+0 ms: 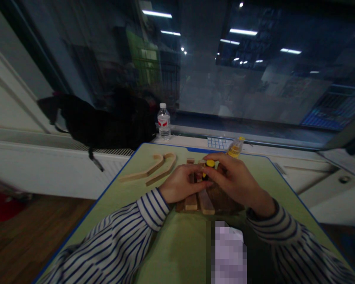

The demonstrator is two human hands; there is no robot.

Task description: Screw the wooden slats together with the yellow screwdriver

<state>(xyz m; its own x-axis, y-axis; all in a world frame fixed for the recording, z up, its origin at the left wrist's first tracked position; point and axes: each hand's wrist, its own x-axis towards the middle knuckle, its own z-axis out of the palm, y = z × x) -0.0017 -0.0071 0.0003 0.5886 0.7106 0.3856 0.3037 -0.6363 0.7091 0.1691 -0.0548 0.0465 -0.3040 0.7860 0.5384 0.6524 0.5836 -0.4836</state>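
Both hands meet over a small wooden assembly of slats (199, 201) lying on the green table (121, 201). My left hand (182, 183) has its fingers curled and pinched onto the slats near a small black and yellow object (209, 165). My right hand (235, 179) curves over that yellow-topped object from the right, fingers closed around it. Striped sleeves cover both forearms. What lies directly under the fingers is hidden.
Two curved wooden pieces (154, 169) lie left of the hands. A yellowish bottle (235, 148) stands at the table's far edge, a water bottle (164, 122) on the sill, a black bag (106, 122) further left. A blurred patch (229, 252) sits near me.
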